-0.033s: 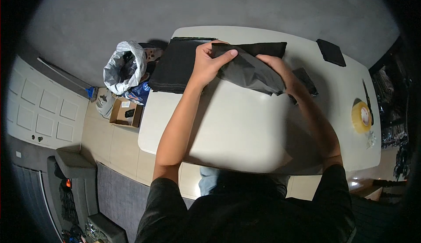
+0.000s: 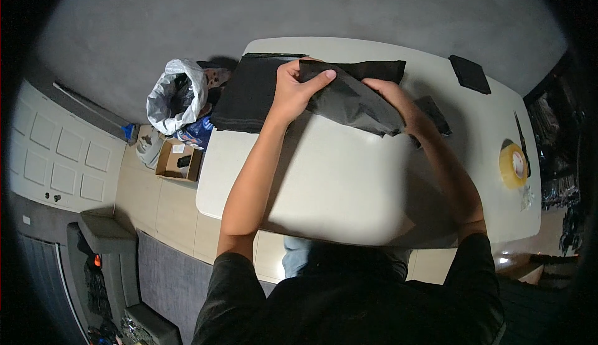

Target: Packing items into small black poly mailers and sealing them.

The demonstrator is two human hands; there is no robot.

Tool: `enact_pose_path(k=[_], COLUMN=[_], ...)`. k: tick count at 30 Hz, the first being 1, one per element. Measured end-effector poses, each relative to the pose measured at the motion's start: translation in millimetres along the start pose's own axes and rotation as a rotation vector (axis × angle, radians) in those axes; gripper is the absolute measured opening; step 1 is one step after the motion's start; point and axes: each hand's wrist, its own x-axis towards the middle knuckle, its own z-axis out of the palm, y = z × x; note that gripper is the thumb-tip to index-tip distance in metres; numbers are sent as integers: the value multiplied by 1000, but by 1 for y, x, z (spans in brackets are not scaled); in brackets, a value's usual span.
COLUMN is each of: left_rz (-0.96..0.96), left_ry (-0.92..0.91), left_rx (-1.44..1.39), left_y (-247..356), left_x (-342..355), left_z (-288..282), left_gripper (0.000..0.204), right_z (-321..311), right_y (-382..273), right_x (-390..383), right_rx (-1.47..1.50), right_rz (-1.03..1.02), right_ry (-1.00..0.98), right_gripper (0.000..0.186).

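Observation:
A thin, slightly shiny black sheet, bag-like in shape, is held up over the far part of the white table. At its upper left corner my left hand is closed, the thumb pressed on the front face and the other fingers behind. My right hand grips the sheet's right side, its fingers partly hidden by the material. Left of the sheet lies a stack of flat black pieces, close by my left hand. Beyond my right wrist, another dark crumpled piece rests on the table.
Toward the right edge are a roll of clear yellowish tape, a dark slim tool and a crumpled clear scrap. A folded black piece lies at the far right. Left of the table stand a silver-grey bag and a cardboard box.

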Motion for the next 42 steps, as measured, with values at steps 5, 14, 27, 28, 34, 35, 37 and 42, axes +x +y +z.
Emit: enact_pose_path(k=[5, 14, 27, 28, 34, 35, 37, 42], left_rz=[33, -92, -10, -12, -60, -54, -48, -87], left_ry=[126, 284, 218, 220, 207, 190, 170, 156], left_rx=[-160, -523, -476, -476, -536, -525, -513, -483], left_y=[-8, -12, -24, -25, -24, -25, -28, -33], left_x=[2, 4, 10, 9, 6, 6, 7, 6], left_z=[-6, -17, -13, -13, 3, 2, 0, -4], left_gripper=[19, 23, 19, 19, 20, 20, 20, 18], right_z=[-15, -23, -38, -43, -69, -67, -63, -69], right_y=[-13, 8, -16, -16, -31, -33, -40, -47], right_x=[7, -5, 4, 3, -7, -7, -8, -10], right_rx=[-526, -699, -292, -291, -710, -710, -529, -670], right_rz=[-28, -132, 4, 6, -387, -387, -349, -399], right_ry=[253, 217, 592, 590, 562, 565, 680, 584], right_gripper=[34, 70, 27, 27, 19, 19, 17, 24])
